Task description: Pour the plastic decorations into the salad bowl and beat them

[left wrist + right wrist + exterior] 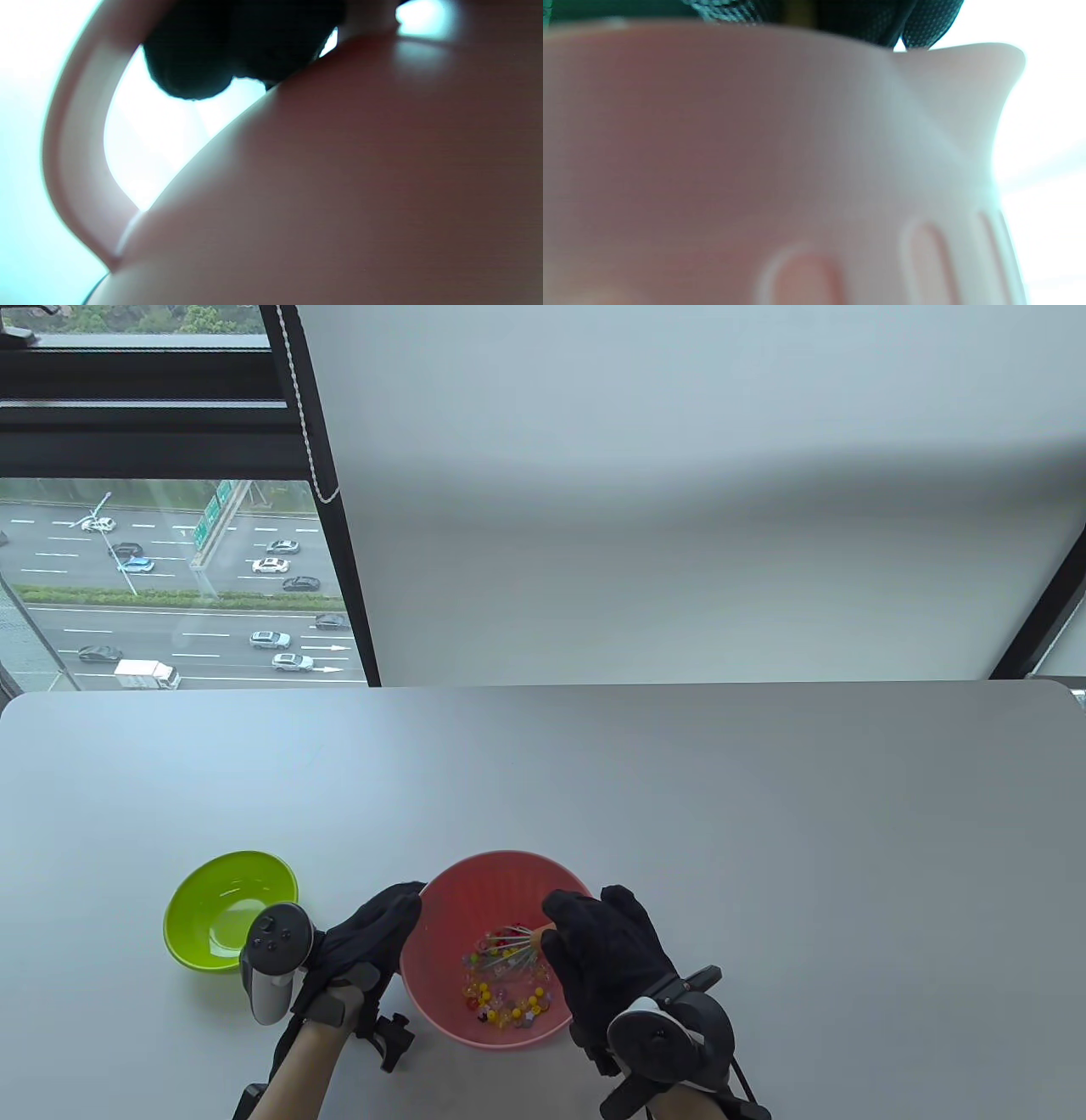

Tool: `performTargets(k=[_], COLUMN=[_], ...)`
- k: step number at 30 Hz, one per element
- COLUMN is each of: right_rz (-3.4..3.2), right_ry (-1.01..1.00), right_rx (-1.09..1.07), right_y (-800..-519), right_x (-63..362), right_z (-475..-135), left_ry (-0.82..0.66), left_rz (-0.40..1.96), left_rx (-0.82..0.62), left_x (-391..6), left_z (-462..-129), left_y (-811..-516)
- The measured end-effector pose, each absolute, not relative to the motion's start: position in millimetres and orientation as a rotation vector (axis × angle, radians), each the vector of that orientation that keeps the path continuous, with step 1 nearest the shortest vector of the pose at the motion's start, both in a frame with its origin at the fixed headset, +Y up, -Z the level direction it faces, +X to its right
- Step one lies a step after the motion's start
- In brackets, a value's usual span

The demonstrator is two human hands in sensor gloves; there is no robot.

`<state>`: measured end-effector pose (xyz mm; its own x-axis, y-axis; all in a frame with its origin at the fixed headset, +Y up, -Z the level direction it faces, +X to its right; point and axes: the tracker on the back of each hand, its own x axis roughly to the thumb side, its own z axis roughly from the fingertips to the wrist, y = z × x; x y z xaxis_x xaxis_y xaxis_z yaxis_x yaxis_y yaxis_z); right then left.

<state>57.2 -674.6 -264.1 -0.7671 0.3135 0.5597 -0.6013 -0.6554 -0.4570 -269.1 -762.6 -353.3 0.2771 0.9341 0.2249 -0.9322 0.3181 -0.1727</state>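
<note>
A pink salad bowl (pixel 507 875) stands near the table's front edge with several colourful plastic decorations (pixel 509 997) on its bottom. My left hand (pixel 397 914) grips the bowl's left rim; in the left wrist view its dark fingers (pixel 191 59) curl over the pink wall (pixel 360 178). My right hand (pixel 587 940) reaches over the right rim and holds the orange handle of a wire whisk (pixel 509 943), whose head sits among the decorations. The right wrist view shows only the bowl's ribbed outer wall (pixel 755 140) and glove fingers (pixel 925 21).
An empty green bowl (pixel 222 899) sits just left of my left hand. The grey table (pixel 679 797) stretches back to a white wall, with a window at the far left.
</note>
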Motion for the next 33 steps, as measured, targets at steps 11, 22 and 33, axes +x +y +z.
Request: performTargets(k=[11, 22, 33], right_rz=[2.419, 2.374, 2.268], right_ry=[-0.951, -0.930, -0.660], right_rx=[0.589, 0.579, 0.605], right_y=[-670, -669, -678], right_x=[65, 67, 57], right_z=[-263, -263, -270], left_ry=[-0.307, -0.307, -0.306], left_rz=[1.253, 1.254, 1.255], left_rx=[-0.008, -0.008, -0.008], left_x=[-269, -269, -269], left_z=[-353, -354, -353], left_y=[-763, -763, -763])
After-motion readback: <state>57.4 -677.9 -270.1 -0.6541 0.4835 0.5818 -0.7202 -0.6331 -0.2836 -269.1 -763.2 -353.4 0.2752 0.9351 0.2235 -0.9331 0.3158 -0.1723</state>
